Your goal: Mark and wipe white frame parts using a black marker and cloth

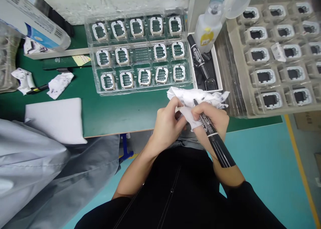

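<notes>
The two hands work at the near edge of the tabletop [120, 108], over the lap. They hold a crumpled, ink-stained wipe [198, 97] between them. The left hand [167, 123] is clenched on the wipe's near fold. The right hand [213, 118] grasps a black marker [217, 143], its tip buried in the wipe and its tail pointing back towards the body. Whether a small part sits inside the folds cannot be told. The step looks like marking or dabbing at something held in the wipe. Going on would, I judge, call for a firm left grip and a light, well-aimed tip.

The tabletop is green. A stack of trays [250, 113] holding dark parts lies at the right. A clear tray [140, 90] of white-framed parts lies in the middle, with one pocket empty. A white pad [55, 118] lies at the left. Between the trays stands a box [218, 75] with a bottle [208, 28] and a spare marker [198, 56]. Two used wipes [60, 83] lie far left. A grey sleeve [37, 175] belongs to another person. The floor [263, 155] is teal.
</notes>
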`<state>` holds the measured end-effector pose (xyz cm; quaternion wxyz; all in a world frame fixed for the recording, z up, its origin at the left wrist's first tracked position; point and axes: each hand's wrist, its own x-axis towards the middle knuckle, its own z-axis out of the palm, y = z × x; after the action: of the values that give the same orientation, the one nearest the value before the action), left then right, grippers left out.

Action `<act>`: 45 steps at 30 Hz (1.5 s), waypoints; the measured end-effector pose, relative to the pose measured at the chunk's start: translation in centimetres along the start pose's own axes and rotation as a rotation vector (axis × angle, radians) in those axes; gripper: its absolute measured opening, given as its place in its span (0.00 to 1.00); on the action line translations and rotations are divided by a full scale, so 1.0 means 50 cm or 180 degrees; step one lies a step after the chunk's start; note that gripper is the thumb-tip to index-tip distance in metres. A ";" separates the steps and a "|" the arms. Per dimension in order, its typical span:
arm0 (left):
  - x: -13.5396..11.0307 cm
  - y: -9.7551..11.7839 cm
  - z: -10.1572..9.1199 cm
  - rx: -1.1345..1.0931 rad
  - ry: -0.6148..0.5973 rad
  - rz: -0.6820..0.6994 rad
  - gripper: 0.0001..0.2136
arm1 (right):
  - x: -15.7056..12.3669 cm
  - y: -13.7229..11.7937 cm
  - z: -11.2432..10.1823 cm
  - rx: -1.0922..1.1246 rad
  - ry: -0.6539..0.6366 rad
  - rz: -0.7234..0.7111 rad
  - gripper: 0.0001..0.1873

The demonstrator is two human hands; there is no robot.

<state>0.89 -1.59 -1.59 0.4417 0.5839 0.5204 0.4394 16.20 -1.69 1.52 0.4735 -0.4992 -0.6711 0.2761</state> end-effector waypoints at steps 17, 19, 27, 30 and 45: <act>0.023 0.025 -0.019 -0.1569 -0.0348 -0.0910 0.22 | -0.008 0.039 0.037 0.0981 0.0741 0.0479 0.26; 0.024 0.027 -0.020 -0.1605 -0.0371 -0.0933 0.22 | -0.010 0.041 0.041 0.1050 0.0745 0.0502 0.26; 0.015 0.012 -0.012 -0.1422 -0.0365 -0.0787 0.16 | -0.011 0.036 0.050 0.1366 0.0391 0.0667 0.22; 0.008 0.005 -0.012 -0.1358 -0.0398 -0.0730 0.16 | -0.004 0.029 0.049 0.1385 0.0257 0.0689 0.21; 0.007 0.006 -0.012 -0.0065 -0.0188 0.0079 0.13 | 0.016 -0.001 0.028 0.0534 0.0077 0.0259 0.21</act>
<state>0.42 -1.25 -1.15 0.4573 0.5985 0.4954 0.4327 14.87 -0.81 1.28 0.5101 -0.4879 -0.6191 0.3442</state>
